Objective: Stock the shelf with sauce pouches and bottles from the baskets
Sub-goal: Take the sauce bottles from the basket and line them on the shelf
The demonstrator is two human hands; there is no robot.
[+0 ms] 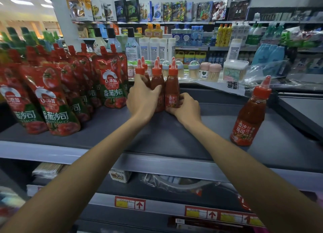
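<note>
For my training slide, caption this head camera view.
Left hand and right hand hold clustered sauce bottles on the grey shelf beside tomato pouches.

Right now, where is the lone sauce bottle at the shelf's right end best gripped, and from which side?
Wrap the lone bottle round its broad body below the tapered red cap, from the front: it stands upright, well apart from the bottle cluster.

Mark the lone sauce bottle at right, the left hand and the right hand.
lone sauce bottle (244, 128): head view, label.
left hand (141, 98): head view, back of hand.
right hand (187, 107): head view, back of hand.
</note>
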